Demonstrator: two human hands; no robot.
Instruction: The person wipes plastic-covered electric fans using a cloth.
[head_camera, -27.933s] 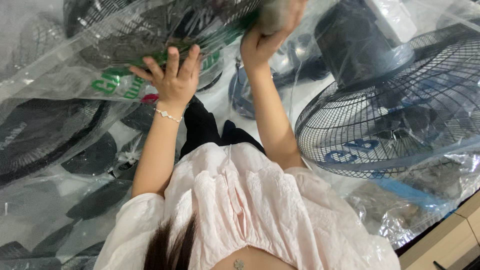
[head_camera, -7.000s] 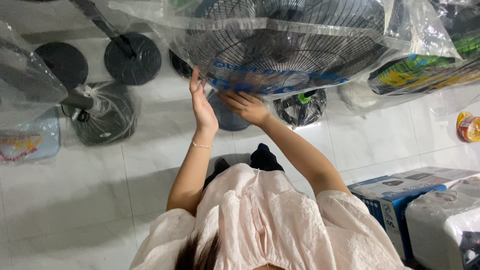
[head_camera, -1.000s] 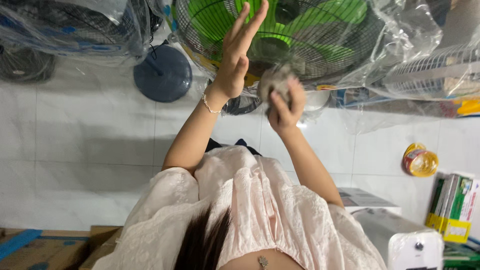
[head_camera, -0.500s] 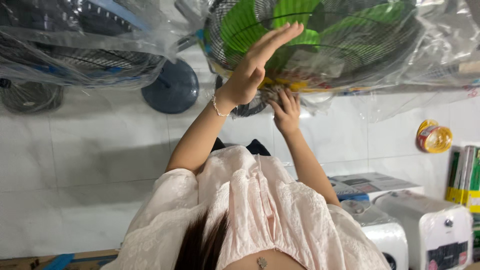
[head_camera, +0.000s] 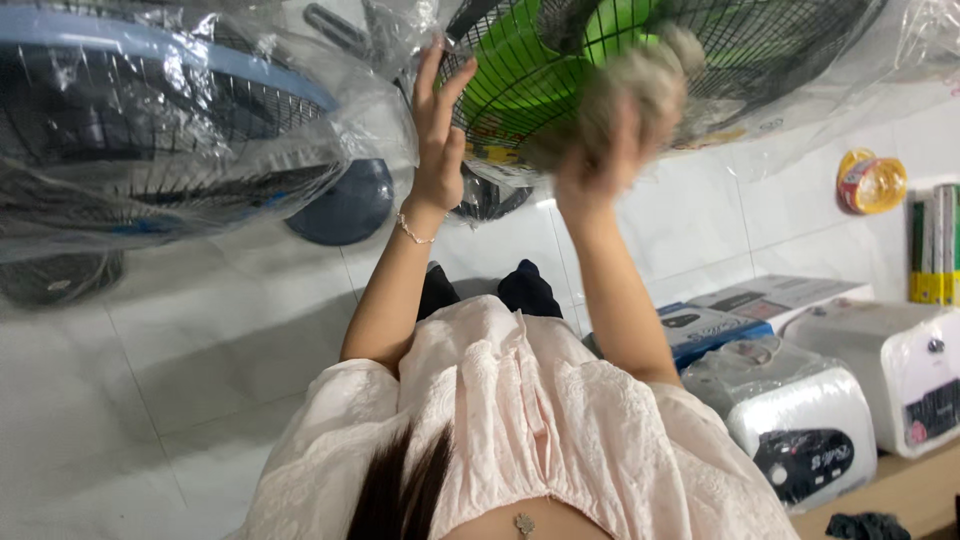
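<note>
Green-bladed fan (head_camera: 560, 70) in clear plastic wrap, top centre. Right hand (head_camera: 610, 130), blurred, fingers clamped on a grey cloth (head_camera: 650, 75) pressed against its grille. Left hand (head_camera: 438, 130) flat on the wrap, fingers apart. Blue-rimmed bagged fan (head_camera: 150, 130) upper left. White boxed appliances (head_camera: 800, 420) in plastic lower right; yellow tape roll (head_camera: 872, 182) far right.
</note>
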